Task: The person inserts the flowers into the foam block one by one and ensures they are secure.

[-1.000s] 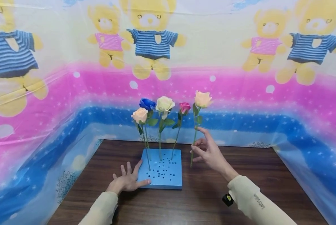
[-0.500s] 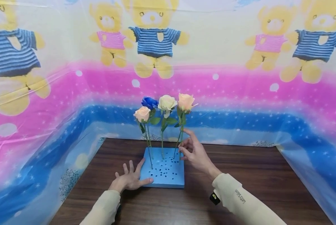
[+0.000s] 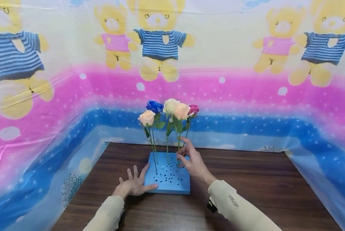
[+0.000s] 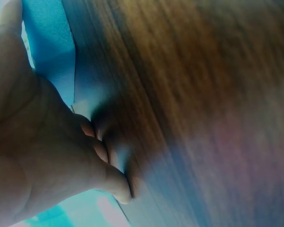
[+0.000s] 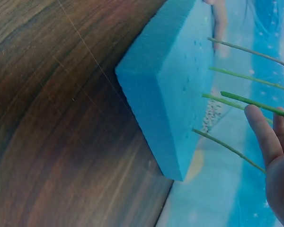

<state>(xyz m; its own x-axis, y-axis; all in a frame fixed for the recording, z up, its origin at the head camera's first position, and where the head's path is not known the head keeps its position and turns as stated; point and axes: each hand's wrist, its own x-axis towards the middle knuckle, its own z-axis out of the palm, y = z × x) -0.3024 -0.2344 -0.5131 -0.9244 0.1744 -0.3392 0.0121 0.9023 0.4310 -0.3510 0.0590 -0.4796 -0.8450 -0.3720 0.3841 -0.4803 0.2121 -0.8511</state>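
In the head view my right hand [image 3: 195, 162] pinches the green stem of a large peach rose [image 3: 181, 111] over the right back part of a blue foam block [image 3: 184, 175]. The right wrist view shows the cut lower end of this stem [image 5: 236, 97] apart from the block's holed face. My left hand [image 3: 132, 185] lies spread at the block's left edge, thumb on its top. Standing in the block are a small peach rose [image 3: 147, 118], a blue rose [image 3: 154, 106], a white rose [image 3: 170, 105] and a pink rose [image 3: 194, 109], partly behind the held one.
Many small holes dot the block's top. It sits on a dark wooden table [image 3: 247, 186], whose back edge meets a hanging cloth [image 3: 236, 93] printed with bears. Upright stems crowd the block's back half, close beside my right hand.
My right hand has carried the large peach rose leftward from beside the block to over it, passing in front of the pink rose. My left hand has stayed on the block.
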